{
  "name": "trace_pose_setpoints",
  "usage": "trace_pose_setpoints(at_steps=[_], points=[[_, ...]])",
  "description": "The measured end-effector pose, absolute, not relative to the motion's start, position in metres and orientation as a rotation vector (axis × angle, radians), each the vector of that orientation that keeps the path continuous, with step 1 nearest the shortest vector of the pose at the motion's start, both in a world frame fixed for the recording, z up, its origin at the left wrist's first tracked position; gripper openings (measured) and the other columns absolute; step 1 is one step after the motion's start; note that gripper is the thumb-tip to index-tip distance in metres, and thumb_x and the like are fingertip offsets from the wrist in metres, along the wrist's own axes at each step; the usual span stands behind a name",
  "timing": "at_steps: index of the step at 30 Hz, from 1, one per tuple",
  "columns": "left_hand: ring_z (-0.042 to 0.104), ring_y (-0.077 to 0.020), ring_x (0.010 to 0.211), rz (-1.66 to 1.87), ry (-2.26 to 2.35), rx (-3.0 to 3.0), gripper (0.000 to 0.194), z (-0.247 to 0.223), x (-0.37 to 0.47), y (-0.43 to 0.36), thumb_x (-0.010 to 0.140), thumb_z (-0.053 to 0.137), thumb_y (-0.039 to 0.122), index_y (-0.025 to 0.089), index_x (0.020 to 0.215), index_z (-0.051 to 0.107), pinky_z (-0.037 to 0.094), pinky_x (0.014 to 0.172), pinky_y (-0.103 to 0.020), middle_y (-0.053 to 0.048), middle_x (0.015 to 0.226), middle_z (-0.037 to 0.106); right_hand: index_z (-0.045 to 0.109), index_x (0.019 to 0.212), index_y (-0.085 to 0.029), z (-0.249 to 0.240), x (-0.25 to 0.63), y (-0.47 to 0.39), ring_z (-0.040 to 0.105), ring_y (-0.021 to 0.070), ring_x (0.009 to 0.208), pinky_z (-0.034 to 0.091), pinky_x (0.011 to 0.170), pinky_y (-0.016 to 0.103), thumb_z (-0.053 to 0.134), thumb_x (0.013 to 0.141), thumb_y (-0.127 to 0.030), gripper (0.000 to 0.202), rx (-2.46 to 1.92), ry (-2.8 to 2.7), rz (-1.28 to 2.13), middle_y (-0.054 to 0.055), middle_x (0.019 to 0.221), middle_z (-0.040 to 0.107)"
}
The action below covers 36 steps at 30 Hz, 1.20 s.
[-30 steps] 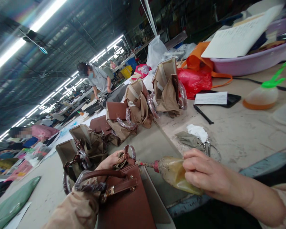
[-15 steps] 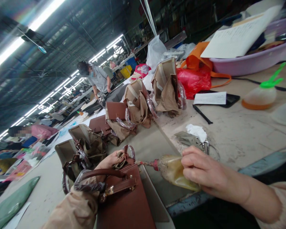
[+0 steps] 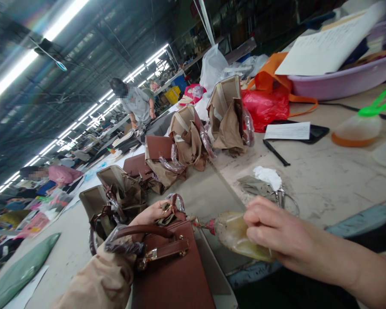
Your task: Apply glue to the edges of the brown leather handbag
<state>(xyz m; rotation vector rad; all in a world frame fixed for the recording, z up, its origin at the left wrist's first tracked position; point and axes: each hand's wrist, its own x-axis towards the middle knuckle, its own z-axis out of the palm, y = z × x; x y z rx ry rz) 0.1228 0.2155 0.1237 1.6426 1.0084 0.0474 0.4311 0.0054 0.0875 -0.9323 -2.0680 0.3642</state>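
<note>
Left hand: the left hand gripped the top edge of the brown leather handbag with plastic-wrapped handle; its fingers were mostly hidden behind the bag.
Handbag: it stood at the near table edge, its bottom cut off by the frame.
Bottle: the red nozzle of the yellowish soft squeeze bottle touched the bag's top corner.
Right hand: the right hand was wrapped around the bottle, covering its base.
Scissors: the metal scissors, beyond the knuckles, were hard to make out.

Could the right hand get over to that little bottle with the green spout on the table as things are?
Probably not straight away. The right hand is wrapped around a yellowish squeeze bottle, so it is occupied. The green-spouted bottle stands farther off on the table, with nothing in the way.
</note>
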Motion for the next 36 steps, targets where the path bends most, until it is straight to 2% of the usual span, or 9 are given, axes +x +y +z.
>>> trace_pose_setpoints(at_steps=[6, 13, 18, 22, 30, 36], points=[[0.048, -0.0125, 0.068, 0.039, 1.017, 1.613, 0.046, 0.126, 0.129, 0.212, 0.059, 0.076, 0.057, 0.016, 0.075, 0.061, 0.038, 0.064, -0.023, 0.0, 0.072, 0.058, 0.049, 0.086, -0.018, 0.088, 0.431, 0.005, 0.044, 0.0175, 0.089, 0.036, 0.074, 0.031, 0.041, 0.071, 0.01, 0.033, -0.972, -2.024, 0.372, 0.004, 0.094, 0.048], [0.042, -0.0097, 0.059, 0.004, 1.006, 1.623, 0.05, 0.132, 0.133, 0.21, 0.057, 0.076, 0.06, 0.015, 0.071, 0.059, 0.036, 0.059, -0.021, 0.003, 0.064, 0.053, 0.045, 0.085, -0.019, 0.093, 0.434, -0.001, 0.044, 0.0167, 0.093, 0.035, 0.074, 0.028, 0.039, 0.058, 0.014, 0.043, -1.011, -2.033, 0.609, 0.003, 0.099, 0.048], [0.043, -0.0108, 0.061, -0.006, 1.013, 1.722, 0.046, 0.132, 0.131, 0.211, 0.061, 0.073, 0.058, 0.016, 0.072, 0.061, 0.037, 0.059, -0.022, 0.002, 0.066, 0.054, 0.044, 0.085, -0.019, 0.089, 0.433, 0.003, 0.042, 0.0169, 0.092, 0.035, 0.076, 0.03, 0.04, 0.061, 0.014, 0.041, -0.976, -2.0, 0.537, 0.003, 0.098, 0.047], [0.046, -0.0121, 0.064, 0.0, 1.0, 1.735, 0.045, 0.131, 0.131, 0.212, 0.062, 0.073, 0.057, 0.016, 0.074, 0.062, 0.038, 0.063, -0.023, 0.0, 0.069, 0.057, 0.045, 0.087, -0.019, 0.084, 0.433, 0.009, 0.041, 0.0169, 0.091, 0.034, 0.077, 0.03, 0.041, 0.058, 0.014, 0.044, -0.974, -1.956, 0.462, 0.003, 0.097, 0.046], [0.049, -0.0134, 0.066, -0.046, 0.963, 1.744, 0.041, 0.12, 0.131, 0.221, 0.063, 0.074, 0.054, 0.015, 0.074, 0.063, 0.04, 0.069, -0.025, -0.001, 0.068, 0.058, 0.044, 0.083, -0.02, 0.09, 0.439, 0.001, 0.044, 0.0151, 0.092, 0.035, 0.074, 0.027, 0.041, 0.06, 0.014, 0.041, -0.983, -2.034, 0.712, 0.001, 0.096, 0.047], [0.05, -0.0139, 0.068, -0.066, 0.992, 1.767, 0.039, 0.12, 0.125, 0.223, 0.065, 0.073, 0.052, 0.015, 0.073, 0.063, 0.04, 0.07, -0.025, -0.001, 0.071, 0.059, 0.045, 0.087, -0.02, 0.084, 0.439, 0.007, 0.043, 0.0166, 0.094, 0.036, 0.077, 0.029, 0.041, 0.06, 0.014, 0.044, -0.942, -1.947, 0.579, 0.003, 0.099, 0.047]])
